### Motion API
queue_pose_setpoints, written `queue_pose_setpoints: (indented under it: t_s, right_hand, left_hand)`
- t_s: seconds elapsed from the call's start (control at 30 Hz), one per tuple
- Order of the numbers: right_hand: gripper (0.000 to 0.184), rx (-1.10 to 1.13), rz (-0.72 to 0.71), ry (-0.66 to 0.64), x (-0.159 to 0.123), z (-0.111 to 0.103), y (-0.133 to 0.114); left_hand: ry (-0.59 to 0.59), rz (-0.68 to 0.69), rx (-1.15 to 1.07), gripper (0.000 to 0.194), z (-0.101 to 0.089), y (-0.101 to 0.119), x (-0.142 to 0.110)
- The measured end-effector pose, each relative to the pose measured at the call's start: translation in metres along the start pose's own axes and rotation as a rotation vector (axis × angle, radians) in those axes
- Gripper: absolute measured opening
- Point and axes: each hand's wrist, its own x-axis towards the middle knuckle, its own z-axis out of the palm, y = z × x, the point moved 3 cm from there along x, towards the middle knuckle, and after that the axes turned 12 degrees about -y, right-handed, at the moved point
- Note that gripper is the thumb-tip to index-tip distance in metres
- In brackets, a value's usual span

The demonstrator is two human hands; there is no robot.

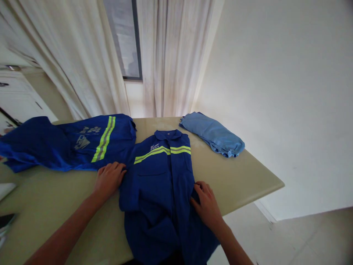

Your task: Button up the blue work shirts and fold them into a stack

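Note:
A dark blue work jacket (154,187) lies front up, its collar towards the far side of the table. It has a yellow-green and grey reflective band across the chest and small white lettering. Its lower part is rumpled and reaches over the near table edge. My left hand (110,179) is at the jacket's left edge, fingers bent and closed on the cloth. At the opposite edge, my right hand (206,203) has its fingers and thumb on the fabric. Just beyond my left hand lies a second blue work garment (66,143), with a reflective stripe and a large printed logo.
A folded light blue garment (212,132) rests at the far right of the pale table (234,180). A dark flat object (6,221) and a white item (6,189) sit at the left. Curtains (176,59), a window and a white wall (289,92) stand behind.

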Motion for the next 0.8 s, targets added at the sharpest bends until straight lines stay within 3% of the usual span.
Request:
queue_pose_setpoints:
  t_s: [0.1,0.2,0.27,0.3,0.37,0.43,0.57,0.67,0.73,0.8]
  right_hand:
    - [0.030,0.058,-0.052,-0.098,0.011,0.008,-0.026]
    - [0.025,0.212,-0.216,-0.206,0.021,0.004,-0.041]
    - [0.026,0.267,-0.241,-0.146,0.037,-0.005,-0.036]
    - [0.028,0.261,-0.214,-0.080,0.049,-0.009,-0.031]
    - [0.031,0.171,-0.137,0.007,0.080,-0.014,-0.019]
    - [0.039,0.023,-0.065,-0.036,0.117,-0.011,-0.014]
    - [0.063,-0.113,-0.013,-0.161,0.190,0.003,-0.025]
    - [0.071,-0.069,0.018,-0.115,0.235,0.005,-0.037]
    - [0.078,0.060,0.010,-0.097,0.260,0.004,-0.046]
    - [0.076,0.199,-0.086,-0.103,0.281,0.003,-0.058]
  left_hand:
    - [0.145,0.001,0.003,0.046,-0.035,-0.024,-0.004]
    - [0.290,-0.238,0.041,0.049,-0.074,-0.069,-0.004]
    - [0.286,-0.328,0.059,0.049,-0.086,-0.087,-0.002]
    - [0.267,-0.304,0.054,0.051,-0.086,-0.088,0.000]
    - [0.231,-0.150,0.006,0.053,-0.075,-0.070,0.003]
    - [0.171,0.017,-0.060,0.056,-0.051,-0.036,0.005]
    - [0.033,0.040,-0.081,0.066,0.006,0.020,0.003]
    - [0.023,0.047,-0.092,0.063,0.028,0.030,0.000]
    - [0.028,0.057,-0.114,0.061,0.030,0.027,-0.001]
    - [0.031,0.050,-0.146,0.059,0.026,0.024,-0.001]
